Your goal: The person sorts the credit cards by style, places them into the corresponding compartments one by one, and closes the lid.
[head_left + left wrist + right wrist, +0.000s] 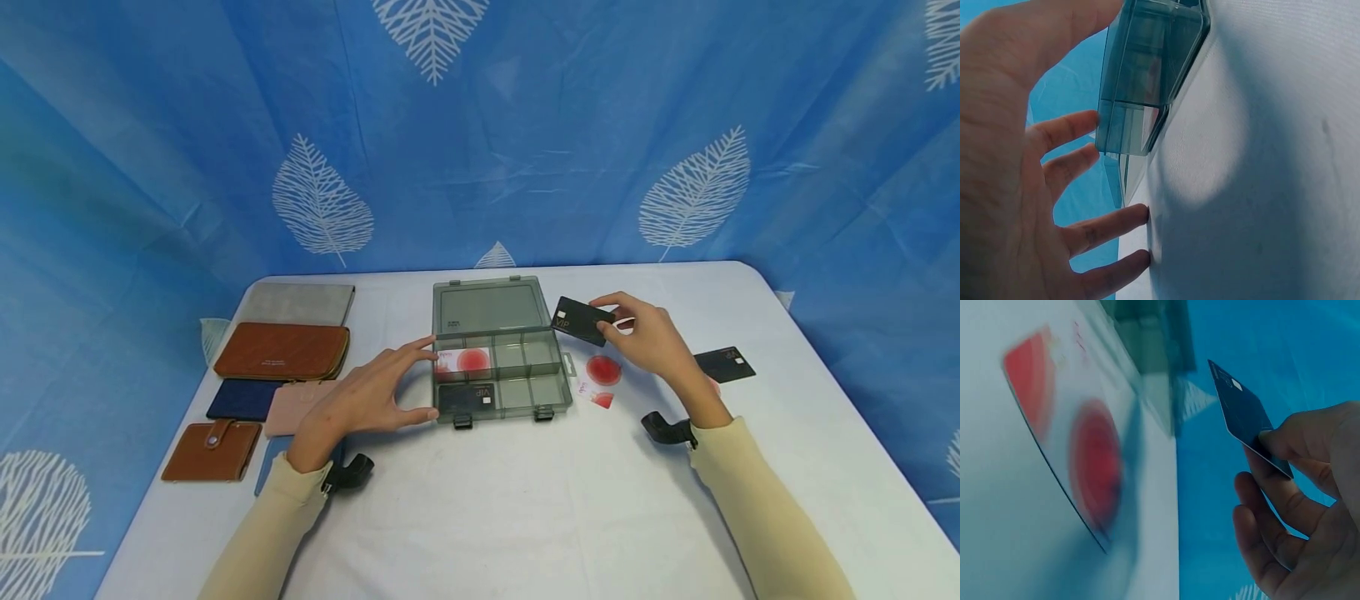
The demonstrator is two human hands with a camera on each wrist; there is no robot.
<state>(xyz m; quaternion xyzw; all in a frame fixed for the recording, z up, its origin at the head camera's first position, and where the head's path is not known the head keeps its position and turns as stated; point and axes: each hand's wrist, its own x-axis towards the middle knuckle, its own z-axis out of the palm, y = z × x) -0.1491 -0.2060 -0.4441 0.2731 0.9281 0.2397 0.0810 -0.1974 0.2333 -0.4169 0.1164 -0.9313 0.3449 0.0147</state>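
Head view: the right hand [647, 335] pinches a black card [581, 321] up above the white table [487, 508], near the box's [513, 392] right side. The left hand [367, 396], fingers spread, touches the box.

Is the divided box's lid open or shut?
Open: the lid is tipped back beyond the compartments, leaving them uncovered.

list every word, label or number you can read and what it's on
"VIP": black card held in the right grip
"VIP": black card inside the box
Too small to read: lettering on the open lid
Too small: lettering on the long brown wallet
Too small: marking on the black card lying at right
Too small or blurred: lettering on the red-patterned card beside the box and the red-patterned card inside
No numbers readable
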